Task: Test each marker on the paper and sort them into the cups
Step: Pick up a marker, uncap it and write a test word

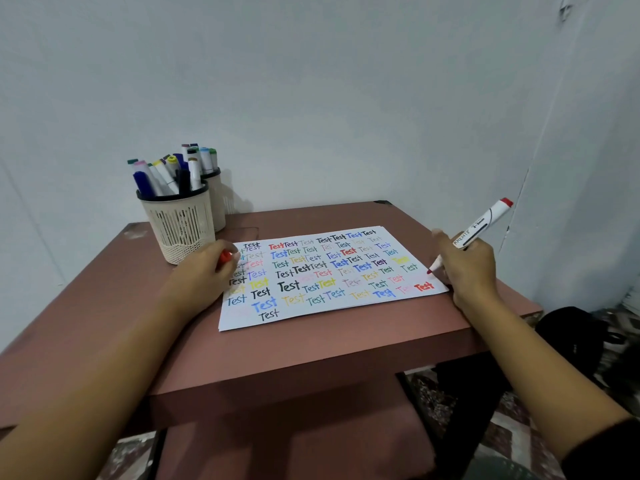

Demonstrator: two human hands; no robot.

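Since the left hand (pixel 204 268) pinches a red cap (pixel 225 256) and the right hand (pixel 467 268) grips the uncapped red marker (pixel 481 226), the step in hand looks like the testing of this one pen. A bold red "Test" already sits at the paper's near right corner, so the writing seems done or nearly so. The next move probably calls for bringing cap and tip together across the sheet, then dropping the pen into a cup. Which cup suits it I cannot tell.

Counting from the left, two cups stand at the far left of the table (pixel 277 355). The near cup (pixel 180 230) is crowded with roughly nine markers, too bunched for a sure count. The far cup (pixel 217 202), touching or just behind it, shows at least four marker tops.

The left hand rests on the left edge of the paper (pixel 311 318), its fingers curled around the single cap. There is one sheet in view, though its near edge hints at more beneath. It is covered with dozens of coloured "Test" words.

At the right edge, the right hand's fingers wrap the one marker in use. Its barrel slants up and to the right, and its red tip is just above the paper's right margin.
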